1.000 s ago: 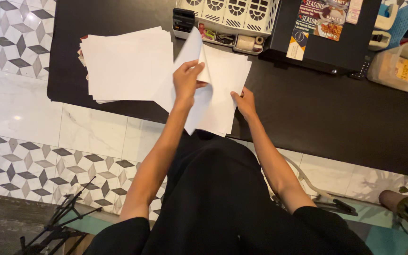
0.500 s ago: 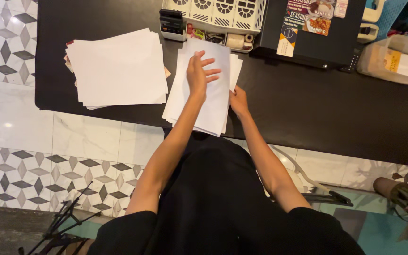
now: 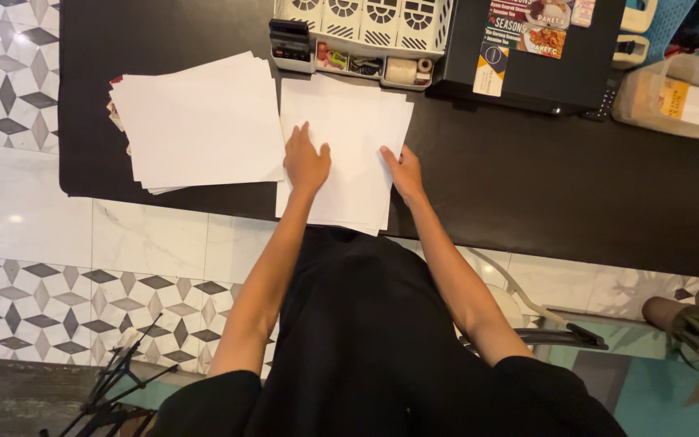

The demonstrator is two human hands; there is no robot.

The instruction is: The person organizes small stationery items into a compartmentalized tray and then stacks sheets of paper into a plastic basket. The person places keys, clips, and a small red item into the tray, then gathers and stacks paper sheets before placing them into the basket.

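Head view: white paper sheets point(image 3: 349, 121) lie under flat, open left hand point(image 3: 307, 162).

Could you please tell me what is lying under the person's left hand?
The left hand lies flat on a small stack of white sheets, which rests on the black table. The right hand holds the stack's right edge. Anything between the sheets is covered.

Desk clutter around a black tabletop point(image 3: 576, 194)
A second stack of white sheets point(image 3: 200, 121) lies at the left; a white desk organiser point(image 3: 362, 36) with a tape roll point(image 3: 402, 70) stands at the far edge, beside a black box point(image 3: 540, 53) bearing colourful stickers and a translucent plastic container point(image 3: 677, 97); patterned tile floor point(image 3: 34, 283) below
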